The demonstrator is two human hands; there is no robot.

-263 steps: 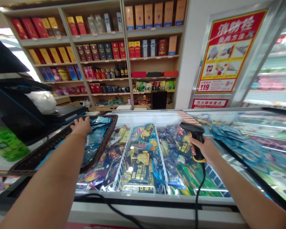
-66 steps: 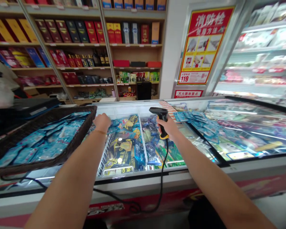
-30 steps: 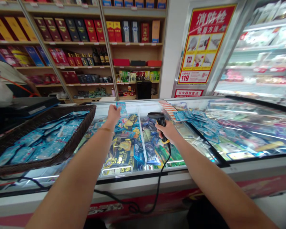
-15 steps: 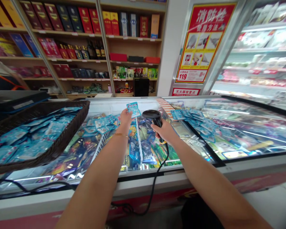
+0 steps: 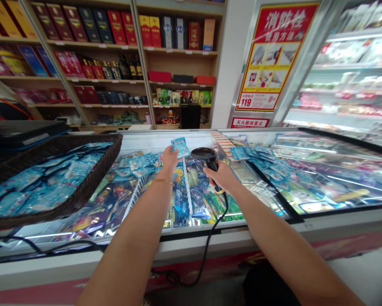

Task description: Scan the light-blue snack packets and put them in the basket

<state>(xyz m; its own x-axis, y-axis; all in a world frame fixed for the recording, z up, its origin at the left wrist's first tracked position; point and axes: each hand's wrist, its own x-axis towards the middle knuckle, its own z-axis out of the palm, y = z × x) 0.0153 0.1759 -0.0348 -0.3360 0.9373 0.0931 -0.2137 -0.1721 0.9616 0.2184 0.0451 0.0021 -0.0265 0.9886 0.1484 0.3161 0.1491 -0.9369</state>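
Between the fingers of my left hand is a small blue packet, held up above the glass top of a chest freezer. My right hand is wrapped round the handle of a black barcode scanner, whose head is close to the packet's right side but apart from it. A loose pile of similar blue packets lies on the glass left of my left hand. Another pile of blue packets lies to the right of the scanner.
A dark wicker basket full of blue packets stands at the left. The scanner's black cable hangs over the freezer's front edge. Behind are wooden shelves of boxes and bottles, a red poster, and a lit display fridge at the right.
The view has shifted slightly, so everything sits a little further right. Both hands keep their holds, with the packet and the scanner almost unmoved relative to each other.
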